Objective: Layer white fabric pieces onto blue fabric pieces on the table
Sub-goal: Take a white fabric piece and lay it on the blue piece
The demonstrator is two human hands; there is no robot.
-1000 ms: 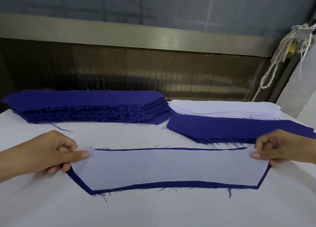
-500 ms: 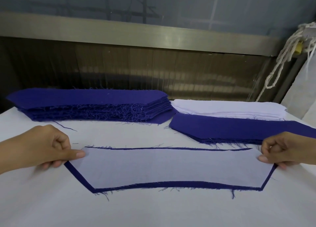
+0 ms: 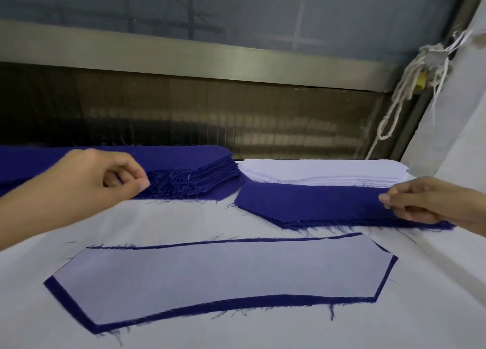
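Observation:
A white fabric piece (image 3: pixel 215 277) lies flat on a slightly larger blue fabric piece (image 3: pixel 65 298) near the table's front, with a blue border showing around it. Neither hand touches this pair. My left hand (image 3: pixel 105 176) hovers with loosely curled fingers in front of the tall blue stack (image 3: pixel 189 157) at the back left and holds nothing. My right hand (image 3: pixel 426 202) is over the right end of the low blue stack (image 3: pixel 310 201), fingertips resting on its top piece. Behind that lies the white stack (image 3: pixel 315 168).
The table (image 3: pixel 184 217) is covered in white cloth. A metal rail (image 3: pixel 184 51) and a dark panel run along the back. A knotted white rope (image 3: pixel 399 99) hangs at the right, beside a white draped surface (image 3: pixel 462 128).
Both hands have let go of the layered pair and moved back: the left toward the tall blue stack, the right onto the low blue stack. The camera has come closer and tilted.

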